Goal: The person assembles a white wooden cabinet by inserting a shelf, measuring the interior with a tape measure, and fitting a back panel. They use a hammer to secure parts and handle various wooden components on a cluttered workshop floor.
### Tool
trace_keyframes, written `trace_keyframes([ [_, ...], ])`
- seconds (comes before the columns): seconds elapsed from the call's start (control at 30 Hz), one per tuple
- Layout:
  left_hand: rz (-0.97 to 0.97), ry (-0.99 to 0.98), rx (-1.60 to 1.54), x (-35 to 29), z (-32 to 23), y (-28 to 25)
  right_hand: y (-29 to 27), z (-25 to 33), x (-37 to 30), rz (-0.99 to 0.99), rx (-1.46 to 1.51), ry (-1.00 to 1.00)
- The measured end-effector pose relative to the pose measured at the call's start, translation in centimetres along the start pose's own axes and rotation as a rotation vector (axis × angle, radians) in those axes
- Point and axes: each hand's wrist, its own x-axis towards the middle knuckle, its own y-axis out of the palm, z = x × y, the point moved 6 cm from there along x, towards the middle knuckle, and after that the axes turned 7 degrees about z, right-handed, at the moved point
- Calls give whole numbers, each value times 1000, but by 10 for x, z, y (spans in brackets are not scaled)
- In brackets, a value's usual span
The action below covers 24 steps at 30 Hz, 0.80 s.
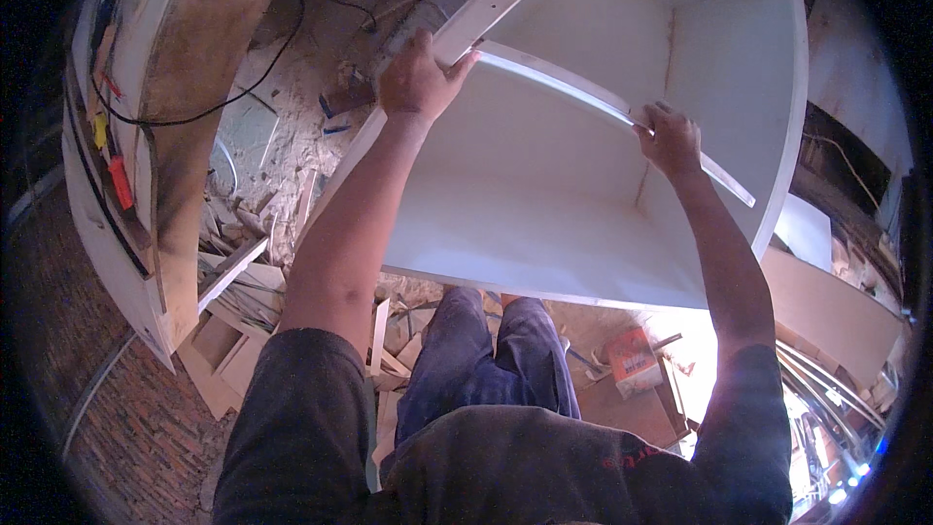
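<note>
A large white open-fronted cabinet lies in front of my legs, its hollow inside facing up. Across its opening runs a narrow white strip of wood, sloping down to the right. My left hand is closed round the cabinet's left edge, its thumb at the strip's left end. Farther along the strip, my right hand has its fingers bent round it. The strip's right end sticks out past that hand, close to the cabinet's right edge. The fingertips on the far side are partly hidden.
At the left stands a wooden board structure with a black cable and a red-handled tool on it. Wood offcuts litter the floor. A red-and-white package lies near my legs; a pale board is at the right.
</note>
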Motion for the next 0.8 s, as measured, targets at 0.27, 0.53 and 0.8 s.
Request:
trace_keyframes([
  [0.27,-69,79,-26,-1,0,-4,-12,30,14,93,-41,7],
  [0.53,42,39,-52,1,0,0,-19,75,34,-76,9,-108],
  [0.8,-12,61,-45,-3,-1,-3,-16,80,41,-38,-58,-113],
])
